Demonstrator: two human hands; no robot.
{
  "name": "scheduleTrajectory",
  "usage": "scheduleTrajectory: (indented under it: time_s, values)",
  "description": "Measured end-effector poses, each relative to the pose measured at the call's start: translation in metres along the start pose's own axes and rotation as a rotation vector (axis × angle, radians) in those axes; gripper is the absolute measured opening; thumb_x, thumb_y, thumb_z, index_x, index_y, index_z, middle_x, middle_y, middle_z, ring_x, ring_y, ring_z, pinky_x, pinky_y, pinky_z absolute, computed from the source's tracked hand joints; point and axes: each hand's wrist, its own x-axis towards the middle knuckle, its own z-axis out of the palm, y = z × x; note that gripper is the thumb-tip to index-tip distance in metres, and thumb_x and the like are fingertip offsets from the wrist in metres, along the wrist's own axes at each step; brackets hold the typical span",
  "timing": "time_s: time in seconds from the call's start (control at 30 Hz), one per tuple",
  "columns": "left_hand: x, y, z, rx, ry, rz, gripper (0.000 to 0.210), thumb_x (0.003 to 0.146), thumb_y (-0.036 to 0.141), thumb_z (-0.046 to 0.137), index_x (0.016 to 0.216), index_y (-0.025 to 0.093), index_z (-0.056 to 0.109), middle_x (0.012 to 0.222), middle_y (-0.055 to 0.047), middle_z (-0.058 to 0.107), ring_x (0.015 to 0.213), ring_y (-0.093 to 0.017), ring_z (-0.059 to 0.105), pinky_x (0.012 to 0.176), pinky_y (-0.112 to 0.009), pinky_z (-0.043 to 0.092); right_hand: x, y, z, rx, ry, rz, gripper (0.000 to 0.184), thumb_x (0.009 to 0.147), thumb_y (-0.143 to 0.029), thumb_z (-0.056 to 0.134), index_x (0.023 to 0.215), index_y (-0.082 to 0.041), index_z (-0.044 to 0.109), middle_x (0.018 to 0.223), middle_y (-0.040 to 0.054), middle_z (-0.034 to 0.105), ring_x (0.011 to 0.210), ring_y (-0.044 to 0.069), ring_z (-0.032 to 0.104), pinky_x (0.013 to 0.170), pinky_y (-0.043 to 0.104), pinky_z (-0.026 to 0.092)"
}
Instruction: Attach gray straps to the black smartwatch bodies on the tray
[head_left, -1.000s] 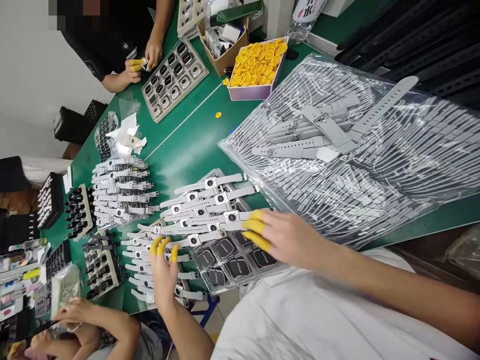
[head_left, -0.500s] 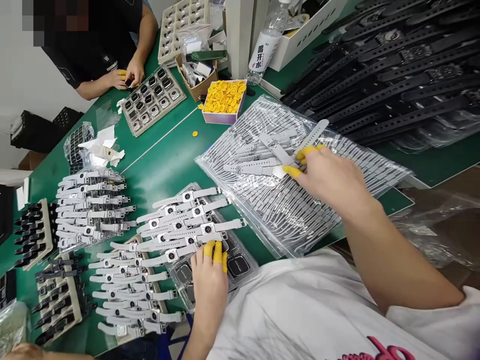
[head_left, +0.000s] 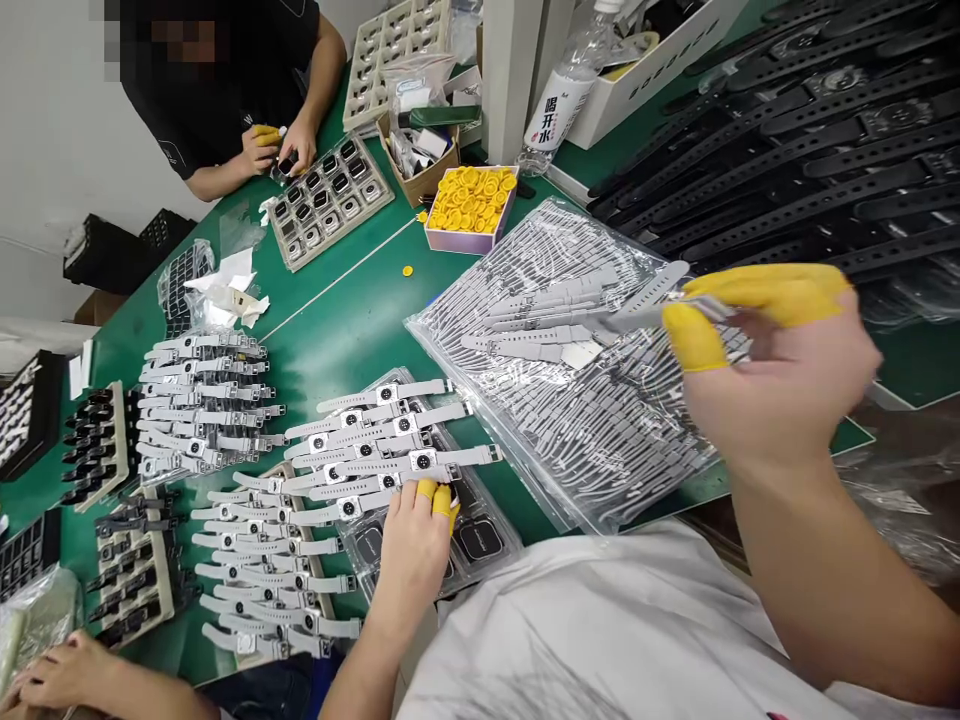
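Note:
My right hand (head_left: 780, 350), with yellow finger cots on thumb and finger, pinches one end of a light grey watch strap (head_left: 639, 316). The strap stretches left above a plastic bag (head_left: 585, 500) packed with similar straps. Several loose grey straps (head_left: 517, 342) lie on the bag. My left hand (head_left: 418, 530), also in yellow finger cots, rests with curled fingers at a clear plastic tray (head_left: 491, 565) of dark square watch pieces. Whatever its fingers hold is hidden. Grey-strapped watches (head_left: 405, 425) lie face down across the tray's far part, just beyond that hand.
More grey-strapped watches (head_left: 262, 570) fill a tray at lower left, near another stack (head_left: 202, 400). A box of yellow finger cots (head_left: 472, 205) and a water bottle (head_left: 559, 105) stand behind. Black straps (head_left: 795, 170) cover the right. A co-worker's hands (head_left: 277, 150) work opposite; another person's hands (head_left: 60, 675) show lower left.
My right hand has lifted off the bag toward the right and nearer the camera, drawing up a grey strap. My left hand stays at the tray. The view has shifted slightly.

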Motion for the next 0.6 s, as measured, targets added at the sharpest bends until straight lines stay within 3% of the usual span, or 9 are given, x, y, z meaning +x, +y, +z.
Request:
scheduleTrajectory:
  time_s: [0.07, 0.1, 0.13, 0.2, 0.3, 0.37, 0.47, 0.6]
  values:
    - [0.003, -0.005, -0.019, -0.178, -0.042, -0.008, 0.016, 0.105, 0.022, 0.049, 0.11, 0.021, 0.064, 0.101, -0.01, 0.07, 0.092, -0.026, 0.063, 0.081, -0.042, 0.053, -0.003, -0.02, 0.002, 0.289, 0.095, 0.066, 0.018, 0.091, -0.04, 0.07, 0.095, -0.022, 0.068, 0.093, 0.009, 0.071, 0.086, 0.027, 0.071, 0.077, 0.048, 0.06]
    - [0.006, -0.007, -0.028, -0.29, -0.038, -0.033, 0.015, 0.105, 0.024, 0.05, 0.113, 0.022, 0.063, 0.104, -0.009, 0.07, 0.093, -0.025, 0.065, 0.081, -0.04, 0.054, -0.007, -0.03, 0.005, 0.437, 0.062, 0.12, 0.017, 0.092, -0.039, 0.071, 0.095, -0.023, 0.067, 0.087, 0.0056, 0.071, 0.075, 0.024, 0.07, 0.069, 0.045, 0.06]
    - [0.009, -0.008, -0.036, -0.411, -0.012, -0.07, 0.016, 0.105, 0.026, 0.05, 0.118, 0.023, 0.06, 0.108, -0.009, 0.071, 0.095, -0.024, 0.066, 0.083, -0.038, 0.054, -0.014, -0.041, 0.008, 0.578, -0.023, 0.183, 0.016, 0.093, -0.039, 0.072, 0.096, -0.024, 0.065, 0.079, 0.0019, 0.07, 0.063, 0.02, 0.067, 0.06, 0.039, 0.059]
    - [0.021, -0.01, -0.044, -0.654, 0.087, -0.161, 0.02, 0.107, 0.029, 0.049, 0.125, 0.024, 0.054, 0.115, -0.009, 0.07, 0.1, -0.021, 0.068, 0.086, -0.036, 0.055, -0.034, -0.061, 0.017, 0.797, -0.354, 0.348, 0.018, 0.095, -0.041, 0.071, 0.094, -0.026, 0.062, 0.068, -0.0025, 0.067, 0.048, 0.015, 0.057, 0.044, 0.028, 0.048]
    - [0.041, -0.01, -0.03, -0.951, 0.199, -0.204, 0.017, 0.108, 0.031, 0.043, 0.122, 0.021, 0.05, 0.118, -0.011, 0.068, 0.099, -0.019, 0.068, 0.09, -0.036, 0.056, -0.073, -0.084, 0.032, 0.926, -0.868, 0.675, 0.032, 0.096, -0.054, 0.065, 0.092, -0.023, 0.062, 0.064, -0.0022, 0.064, 0.047, 0.011, 0.05, 0.042, 0.024, 0.041]
    - [0.052, -0.01, -0.011, -1.027, 0.195, -0.163, 0.019, 0.106, 0.028, 0.045, 0.123, 0.02, 0.049, 0.119, -0.012, 0.068, 0.1, -0.019, 0.068, 0.092, -0.036, 0.057, -0.096, -0.092, 0.041, 0.956, -1.083, 0.819, 0.039, 0.093, -0.06, 0.066, 0.09, -0.021, 0.061, 0.065, -0.0025, 0.062, 0.047, 0.01, 0.048, 0.044, 0.023, 0.039]
    - [0.059, -0.012, 0.011, -0.961, 0.155, -0.033, 0.035, 0.098, 0.015, 0.049, 0.133, 0.021, 0.051, 0.124, -0.012, 0.067, 0.112, -0.021, 0.067, 0.099, -0.038, 0.056, -0.118, -0.09, 0.047, 0.975, -1.229, 0.901, 0.044, 0.09, -0.063, 0.067, 0.085, -0.02, 0.058, 0.065, -0.0028, 0.062, 0.045, 0.008, 0.045, 0.044, 0.022, 0.036]
    - [0.058, -0.016, 0.016, -0.886, 0.174, 0.145, 0.052, 0.091, 0.004, 0.042, 0.137, 0.022, 0.056, 0.133, -0.012, 0.065, 0.127, -0.024, 0.061, 0.108, -0.042, 0.052, -0.123, -0.074, 0.045, 0.988, -1.245, 0.979, 0.041, 0.091, -0.06, 0.069, 0.087, -0.019, 0.06, 0.061, -0.0038, 0.061, 0.044, 0.008, 0.044, 0.043, 0.022, 0.033]
